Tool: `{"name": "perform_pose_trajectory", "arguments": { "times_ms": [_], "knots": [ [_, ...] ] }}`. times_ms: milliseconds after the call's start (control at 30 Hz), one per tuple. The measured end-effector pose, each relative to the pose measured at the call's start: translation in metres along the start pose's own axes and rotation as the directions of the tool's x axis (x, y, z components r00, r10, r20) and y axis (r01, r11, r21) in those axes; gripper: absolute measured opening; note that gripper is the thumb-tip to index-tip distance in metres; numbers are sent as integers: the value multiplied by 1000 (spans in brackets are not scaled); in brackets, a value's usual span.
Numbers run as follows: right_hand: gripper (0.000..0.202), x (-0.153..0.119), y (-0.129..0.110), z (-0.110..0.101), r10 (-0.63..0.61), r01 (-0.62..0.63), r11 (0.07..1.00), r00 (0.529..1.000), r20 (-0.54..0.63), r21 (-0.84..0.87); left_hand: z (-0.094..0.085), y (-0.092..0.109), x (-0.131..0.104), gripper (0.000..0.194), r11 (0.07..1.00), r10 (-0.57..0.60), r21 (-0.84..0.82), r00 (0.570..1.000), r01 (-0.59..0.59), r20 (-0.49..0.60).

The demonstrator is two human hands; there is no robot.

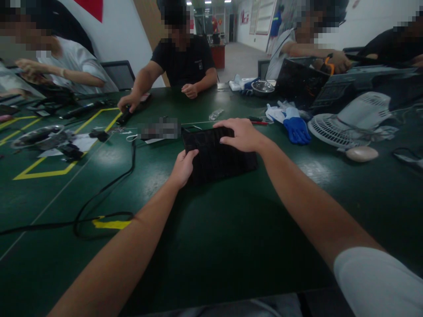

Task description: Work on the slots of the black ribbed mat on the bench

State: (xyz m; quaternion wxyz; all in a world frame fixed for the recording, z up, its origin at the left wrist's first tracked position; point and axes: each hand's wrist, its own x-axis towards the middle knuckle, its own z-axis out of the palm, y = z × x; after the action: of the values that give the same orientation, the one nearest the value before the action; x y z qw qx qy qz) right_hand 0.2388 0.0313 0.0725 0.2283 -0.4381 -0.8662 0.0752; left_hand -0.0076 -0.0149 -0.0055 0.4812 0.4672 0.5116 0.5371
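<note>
A flat, black, rectangular case-like object (220,158) is in front of me, over the green table; its exact kind is hard to make out in the dim light. My left hand (185,167) is closed on its left edge, thumb lying on the upper face. At the far edge, my right hand (243,134) has its thumb on the face and its fingers reaching over the rim, seemingly gripping it. Just beyond the left corner sits a small item with a blurred surface (160,130). A crumpled clear plastic piece (216,115) lies past the far edge.
The green table (211,246) carries a black cable (132,158) at left and a wire bundle (42,136). At right are a blue glove (296,127), a white fan (350,121), a metal bowl (262,87) and a red-handled tool (259,122). Several people sit around the table.
</note>
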Motion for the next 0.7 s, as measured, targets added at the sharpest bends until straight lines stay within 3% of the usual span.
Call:
{"name": "perform_pose_trajectory", "arguments": {
  "times_ms": [700],
  "knots": [
    [60,-2,10,1,-33,34,998,999,-13,45,0,-9,5,32,1000,6,-3,999,-6,39]
  ]
}}
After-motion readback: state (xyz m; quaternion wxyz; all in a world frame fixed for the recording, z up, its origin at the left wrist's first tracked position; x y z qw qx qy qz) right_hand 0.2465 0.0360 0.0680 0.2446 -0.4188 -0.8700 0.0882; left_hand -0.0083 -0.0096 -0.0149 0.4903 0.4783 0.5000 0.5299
